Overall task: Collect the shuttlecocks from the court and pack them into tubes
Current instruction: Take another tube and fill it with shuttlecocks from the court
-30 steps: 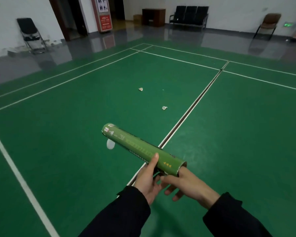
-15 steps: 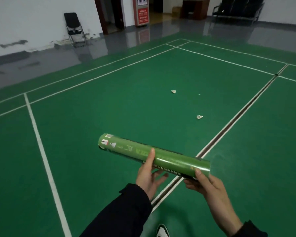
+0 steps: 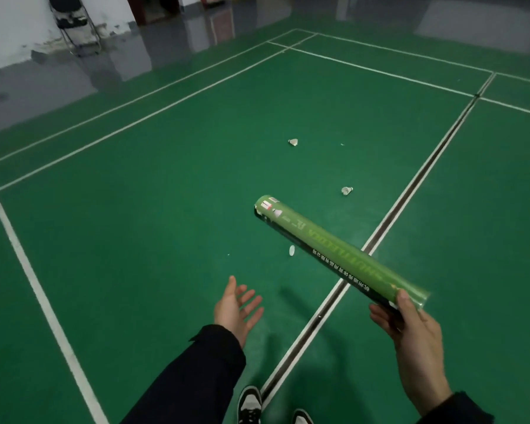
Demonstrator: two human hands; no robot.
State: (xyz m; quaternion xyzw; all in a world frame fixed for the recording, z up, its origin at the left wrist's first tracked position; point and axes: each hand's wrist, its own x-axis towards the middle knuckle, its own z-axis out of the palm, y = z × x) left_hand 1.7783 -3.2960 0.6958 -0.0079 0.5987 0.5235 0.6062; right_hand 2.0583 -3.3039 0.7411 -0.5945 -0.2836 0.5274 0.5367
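Here right hand [image 3: 410, 325] grips tube [image 3: 334, 249]; left hand [image 3: 236, 307] spread

Your single head camera is looking forward and steeply down from standing height, taking in your shoes [image 3: 250, 403] at the bottom edge and the green court floor [image 3: 135, 209] stretching away. It's sitting close over both hands, with the far chair [image 3: 74, 22] reaching the top edge.
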